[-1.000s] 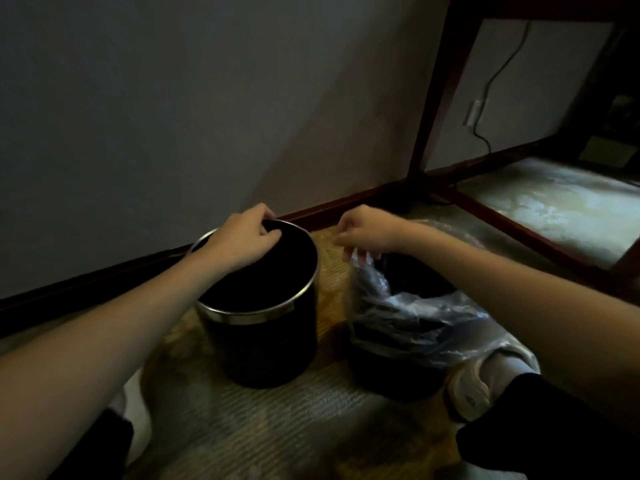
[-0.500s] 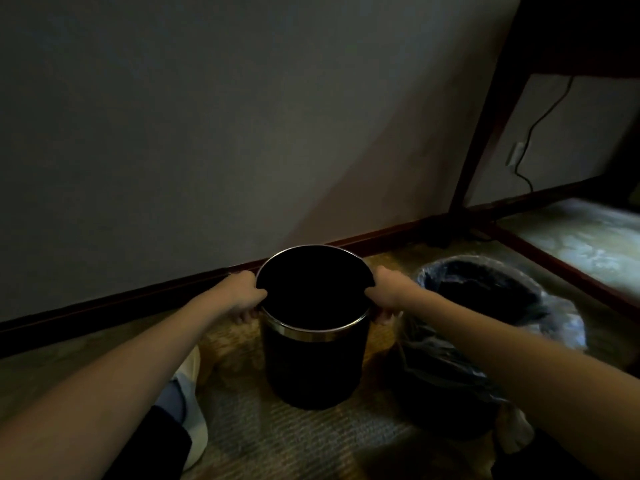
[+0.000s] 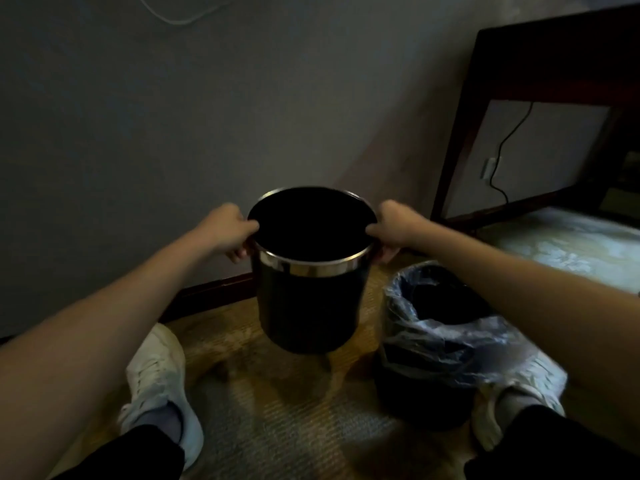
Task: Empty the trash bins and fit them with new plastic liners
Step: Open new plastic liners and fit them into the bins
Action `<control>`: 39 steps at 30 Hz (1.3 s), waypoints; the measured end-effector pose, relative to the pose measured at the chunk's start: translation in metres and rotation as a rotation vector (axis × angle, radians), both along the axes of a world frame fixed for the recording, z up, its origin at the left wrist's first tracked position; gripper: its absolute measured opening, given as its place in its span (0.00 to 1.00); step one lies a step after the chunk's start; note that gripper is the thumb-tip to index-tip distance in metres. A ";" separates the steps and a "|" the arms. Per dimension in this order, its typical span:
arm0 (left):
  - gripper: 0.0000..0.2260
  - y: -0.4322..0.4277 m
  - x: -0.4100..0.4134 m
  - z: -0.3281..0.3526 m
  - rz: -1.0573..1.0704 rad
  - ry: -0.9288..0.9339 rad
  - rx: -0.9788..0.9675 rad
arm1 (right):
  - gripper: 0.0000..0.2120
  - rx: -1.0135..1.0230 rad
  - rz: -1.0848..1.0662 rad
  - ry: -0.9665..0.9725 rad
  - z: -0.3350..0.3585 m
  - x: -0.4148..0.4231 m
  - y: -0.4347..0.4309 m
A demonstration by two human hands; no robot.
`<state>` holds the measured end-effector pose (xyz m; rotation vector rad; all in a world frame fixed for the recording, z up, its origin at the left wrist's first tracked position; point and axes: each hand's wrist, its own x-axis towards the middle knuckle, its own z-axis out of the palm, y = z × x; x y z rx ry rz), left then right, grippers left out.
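Note:
A black round bin (image 3: 310, 303) with a silver rim band hangs upright above the carpet at centre. It has no liner in it and its inside looks dark. My left hand (image 3: 230, 232) grips the rim on its left side and my right hand (image 3: 389, 228) grips the rim on its right side. To the right stands a second black bin (image 3: 415, 393) on the floor. A clear plastic liner (image 3: 446, 344) is draped over that bin's rim.
A grey wall with a dark baseboard (image 3: 207, 296) runs close behind the bins. A dark wooden table frame (image 3: 460, 133) stands at the right, with a cable and wall socket (image 3: 488, 168) behind it. My white shoes (image 3: 156, 386) rest on the patterned carpet either side.
My right hand left the lined bin's plastic and took the unlined bin's rim. Both hands have lifted that bin off the carpet, and the view has risen.

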<state>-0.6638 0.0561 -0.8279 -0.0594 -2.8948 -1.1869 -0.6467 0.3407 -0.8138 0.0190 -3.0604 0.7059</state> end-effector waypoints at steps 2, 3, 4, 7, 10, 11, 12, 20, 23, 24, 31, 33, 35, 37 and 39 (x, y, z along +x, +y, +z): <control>0.17 0.015 0.015 0.037 -0.002 0.095 0.022 | 0.13 -0.013 -0.029 0.038 0.039 0.015 0.012; 0.17 0.023 0.023 0.054 -0.003 0.149 0.027 | 0.14 0.017 -0.040 0.105 0.057 0.024 0.020; 0.16 0.032 0.031 0.071 -0.008 0.205 0.031 | 0.14 0.048 -0.045 0.154 0.075 0.032 0.028; 0.15 0.062 0.055 0.109 -0.048 0.329 0.045 | 0.12 -0.044 -0.060 0.222 0.119 0.062 0.058; 0.14 0.096 0.073 0.129 -0.110 0.360 0.069 | 0.08 -0.098 -0.102 0.229 0.146 0.093 0.092; 0.14 0.107 0.078 0.132 -0.130 0.356 0.073 | 0.07 -0.126 -0.113 0.227 0.151 0.101 0.104; 0.13 0.119 0.082 0.133 -0.149 0.351 0.075 | 0.06 -0.131 -0.136 0.230 0.153 0.109 0.115; 0.14 0.194 0.096 0.100 -0.297 0.236 0.076 | 0.13 0.057 -0.270 0.185 0.120 0.152 0.180; 0.14 0.206 0.089 0.087 -0.306 0.203 0.080 | 0.12 -0.003 -0.267 0.139 0.110 0.152 0.191; 0.14 0.209 0.087 0.085 -0.306 0.205 0.079 | 0.12 -0.003 -0.270 0.138 0.108 0.151 0.194; 0.14 0.223 0.064 0.078 -0.305 0.198 0.068 | 0.11 0.019 -0.271 0.139 0.093 0.125 0.207; 0.14 0.224 0.055 0.076 -0.297 0.187 0.056 | 0.10 -0.024 -0.264 0.124 0.088 0.116 0.209; 0.14 0.225 0.047 0.073 -0.299 0.166 0.041 | 0.10 -0.054 -0.269 0.107 0.083 0.107 0.211; 0.14 0.227 0.040 0.068 -0.307 0.152 0.040 | 0.12 -0.057 -0.281 0.082 0.077 0.097 0.215; 0.14 0.229 0.034 0.061 -0.313 0.133 0.046 | 0.13 -0.047 -0.286 0.056 0.071 0.088 0.219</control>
